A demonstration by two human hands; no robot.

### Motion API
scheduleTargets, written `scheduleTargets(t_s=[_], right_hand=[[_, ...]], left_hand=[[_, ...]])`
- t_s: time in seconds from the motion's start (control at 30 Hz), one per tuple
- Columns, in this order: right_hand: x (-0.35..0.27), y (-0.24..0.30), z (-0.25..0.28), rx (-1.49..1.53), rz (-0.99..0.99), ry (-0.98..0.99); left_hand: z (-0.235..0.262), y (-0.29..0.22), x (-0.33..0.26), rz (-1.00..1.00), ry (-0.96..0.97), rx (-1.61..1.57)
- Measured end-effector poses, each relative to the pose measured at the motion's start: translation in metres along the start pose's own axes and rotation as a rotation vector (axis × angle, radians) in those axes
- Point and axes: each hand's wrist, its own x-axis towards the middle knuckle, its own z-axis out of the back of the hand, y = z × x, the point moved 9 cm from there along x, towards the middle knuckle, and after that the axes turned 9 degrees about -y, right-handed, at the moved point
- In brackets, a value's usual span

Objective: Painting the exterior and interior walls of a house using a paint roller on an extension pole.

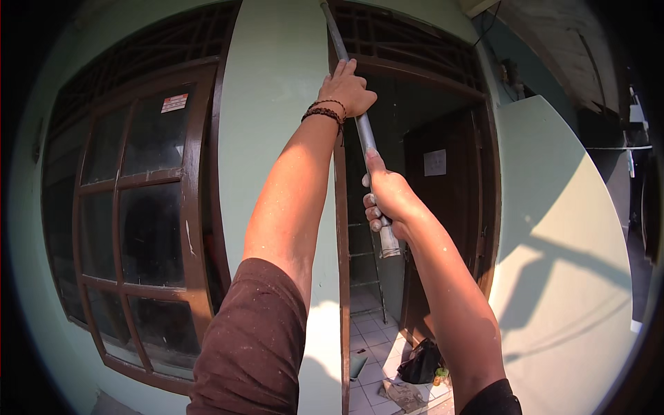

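Observation:
A long grey metal pole (365, 133) slants up and to the left in front of me, its upper end running out of the top of the view. My right hand (387, 194) is wrapped round the pole near its pale, whitish lower end; white smears cover the fingertips. Higher up, my left hand (346, 88) grips the same pole, with dark braided bracelets at the wrist. Whatever is at the pole's top end cannot be seen. Behind the pole stand a pale green wall (277, 138) and a brown doorway frame (341, 290).
To the left is a brown-framed paned window (131, 228), swung partly out. Inside the doorway are a brown door (443, 187), a ladder (366, 280) and a tiled floor with a black bag (420, 363) and a crumpled cloth (402, 395). A low green wall (567, 277) stands at right.

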Motion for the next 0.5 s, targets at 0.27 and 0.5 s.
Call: scheduleTargets(t_s=[0.27, 0.5], right_hand=[[-0.033, -0.092, -0.006, 0.032, -0.087, 0.035], [-0.145, -0.226, 0.022, 0.062, -0.235, 0.027]], left_hand=[[-0.023, -0.006, -0.098, -0.029, -0.024, -0.114], [-0.005, -0.063, -0.257, -0.088, -0.076, -0.333]])
